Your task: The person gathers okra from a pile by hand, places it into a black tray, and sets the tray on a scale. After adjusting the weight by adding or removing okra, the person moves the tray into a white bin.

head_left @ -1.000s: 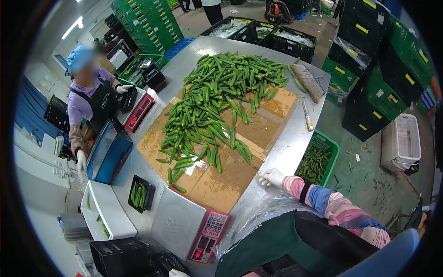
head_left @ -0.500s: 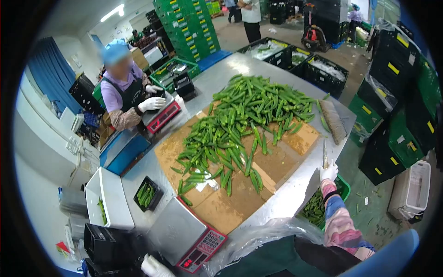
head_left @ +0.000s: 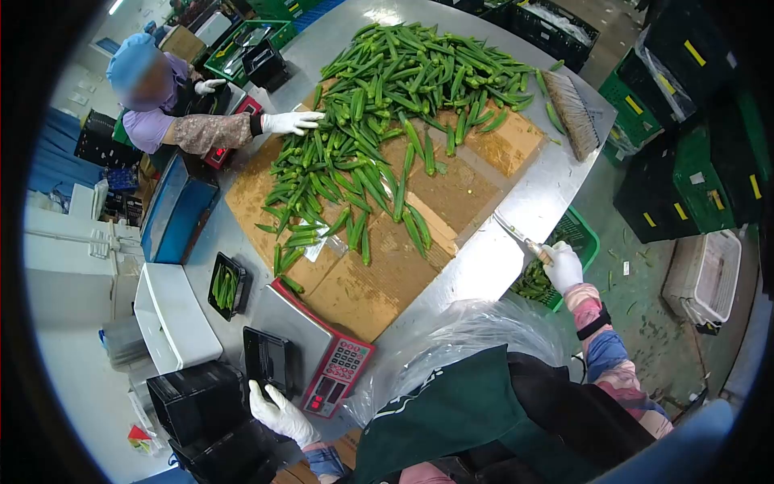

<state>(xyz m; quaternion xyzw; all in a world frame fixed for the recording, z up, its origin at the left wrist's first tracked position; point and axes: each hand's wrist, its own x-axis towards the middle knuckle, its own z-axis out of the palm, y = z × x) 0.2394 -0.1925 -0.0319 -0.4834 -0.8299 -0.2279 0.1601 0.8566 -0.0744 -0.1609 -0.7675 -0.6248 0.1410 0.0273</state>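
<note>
My left hand [head_left: 282, 415], in a white glove, grips the lower edge of an empty black plastic tray [head_left: 270, 359] tilted up beside the scale [head_left: 308, 331]. My right hand [head_left: 563, 267], also gloved, is closed around the light handle of a knife [head_left: 516, 231] with a thin metal blade, over the table's right edge. A large heap of green okra [head_left: 403, 89] lies on flattened cardboard [head_left: 375, 294] on the metal table. Left of the scale sits a black tray of okra [head_left: 228, 286].
Across the table a co-worker's gloved hand [head_left: 292, 123] touches the heap. A brush [head_left: 571, 113] lies at the right edge. Below stands a green basket [head_left: 592, 242] with okra. Stacked black trays [head_left: 197, 399] and a white bin [head_left: 173, 323] are left.
My left hand has come up with a black tray beside the scale. The knife in my right hand now points up-left. The co-worker has reached to the okra. The view has tilted down.
</note>
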